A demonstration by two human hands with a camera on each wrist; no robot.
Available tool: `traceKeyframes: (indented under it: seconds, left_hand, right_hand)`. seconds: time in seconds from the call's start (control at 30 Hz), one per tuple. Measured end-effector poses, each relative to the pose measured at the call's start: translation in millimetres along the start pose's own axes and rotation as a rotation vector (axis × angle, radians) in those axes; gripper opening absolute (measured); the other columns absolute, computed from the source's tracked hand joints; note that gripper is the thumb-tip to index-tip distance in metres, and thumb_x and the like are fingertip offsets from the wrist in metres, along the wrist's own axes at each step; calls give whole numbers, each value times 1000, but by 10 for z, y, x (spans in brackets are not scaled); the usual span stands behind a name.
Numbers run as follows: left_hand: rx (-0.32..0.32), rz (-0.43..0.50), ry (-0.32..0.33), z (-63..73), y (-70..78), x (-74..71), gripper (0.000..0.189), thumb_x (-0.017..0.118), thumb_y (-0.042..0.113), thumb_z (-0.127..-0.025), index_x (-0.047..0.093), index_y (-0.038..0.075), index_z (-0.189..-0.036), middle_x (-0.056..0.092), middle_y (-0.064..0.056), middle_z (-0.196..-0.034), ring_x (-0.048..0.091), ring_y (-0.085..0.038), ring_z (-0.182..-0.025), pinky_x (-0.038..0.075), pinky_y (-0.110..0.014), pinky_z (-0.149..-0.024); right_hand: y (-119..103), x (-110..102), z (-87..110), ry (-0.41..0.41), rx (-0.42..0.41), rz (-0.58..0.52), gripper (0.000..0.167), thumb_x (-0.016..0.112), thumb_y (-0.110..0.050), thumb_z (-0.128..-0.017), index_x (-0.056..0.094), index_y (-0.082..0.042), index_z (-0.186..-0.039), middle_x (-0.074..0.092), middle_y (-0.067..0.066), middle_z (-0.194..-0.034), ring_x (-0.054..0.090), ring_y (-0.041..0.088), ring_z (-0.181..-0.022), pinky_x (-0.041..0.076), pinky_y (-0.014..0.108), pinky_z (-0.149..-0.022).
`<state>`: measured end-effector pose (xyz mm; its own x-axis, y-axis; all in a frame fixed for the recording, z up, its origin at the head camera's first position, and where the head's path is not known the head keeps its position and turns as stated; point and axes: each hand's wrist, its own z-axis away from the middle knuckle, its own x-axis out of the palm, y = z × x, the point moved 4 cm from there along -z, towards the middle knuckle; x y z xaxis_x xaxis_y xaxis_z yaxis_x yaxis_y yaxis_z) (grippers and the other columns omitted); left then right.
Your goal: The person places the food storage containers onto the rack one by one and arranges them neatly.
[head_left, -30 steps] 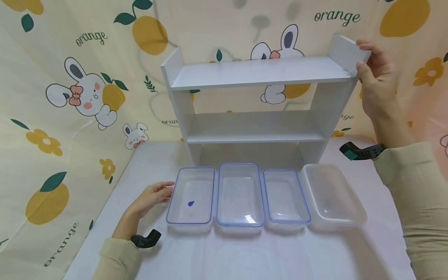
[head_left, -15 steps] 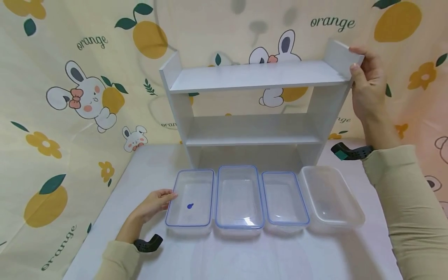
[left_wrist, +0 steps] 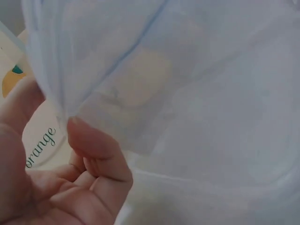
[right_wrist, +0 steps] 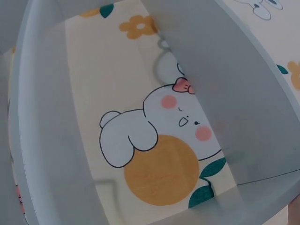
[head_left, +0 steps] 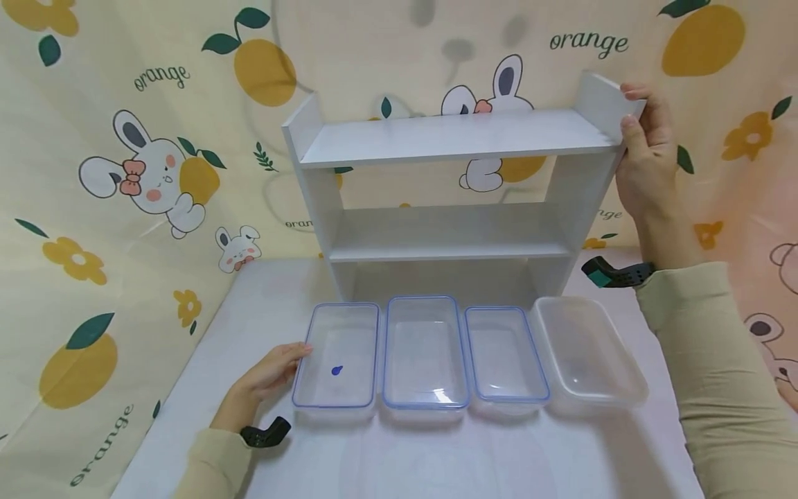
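My left hand (head_left: 268, 381) pinches the left rim of the leftmost clear plastic container (head_left: 343, 333), which has a blue edge and a small blue mark. In the left wrist view, the see-through wall (left_wrist: 225, 126) comes between the thumb and fingers of that hand (left_wrist: 70, 187). Up at the right, my right hand (head_left: 651, 159) grips the upper side panel of a white shelf (head_left: 461, 135), thumb in front and other fingers partly hidden behind. A board of this shelf (right_wrist: 253, 93) fills much of the right wrist view.
Right of the held container stand two more blue-rimmed containers (head_left: 427, 367) (head_left: 508, 346) and a frosted one (head_left: 589, 346). They sit in a row before the shelf on a white tabletop (head_left: 436, 464). A printed cloth (head_left: 156, 277) hangs behind.
My left hand has gone from beside the leftmost container to holding its rim. My right hand stays on the shelf panel. The head view has shifted slightly.
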<state>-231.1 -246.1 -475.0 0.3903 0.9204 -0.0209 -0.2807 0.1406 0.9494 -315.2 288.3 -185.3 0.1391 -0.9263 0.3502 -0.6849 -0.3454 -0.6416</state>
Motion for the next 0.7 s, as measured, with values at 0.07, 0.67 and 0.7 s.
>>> traceKeyframes:
  seconds: [0.07, 0.67, 0.7]
  left_hand:
    - [17, 29, -13, 17, 25, 2, 12, 49, 22, -100, 60, 17, -98, 63, 17, -90, 57, 2, -85, 51, -15, -78]
    - [68, 112, 15, 181, 505, 97, 14, 46, 20, -101, 58, 14, -105, 67, 12, -94, 62, -1, -88, 56, -19, -78]
    - [69, 106, 19, 193, 531, 105, 14, 46, 21, -101, 57, 14, -106, 67, 12, -95, 62, -1, -89, 55, -19, -79]
  right_hand:
    - [2, 1, -4, 4, -3, 12, 29, 32, 4, -100, 53, -9, -116, 48, 0, -134, 36, 16, -131, 25, 30, -118]
    - [4, 31, 11, 26, -50, 44, 24, 38, 1, -99, 52, -9, -116, 47, 0, -136, 35, 17, -136, 21, 29, -124]
    - [5, 34, 9, 25, -50, 41, 24, 38, 1, -99, 52, -9, -116, 47, 0, -136, 34, 17, -136, 21, 29, -124]
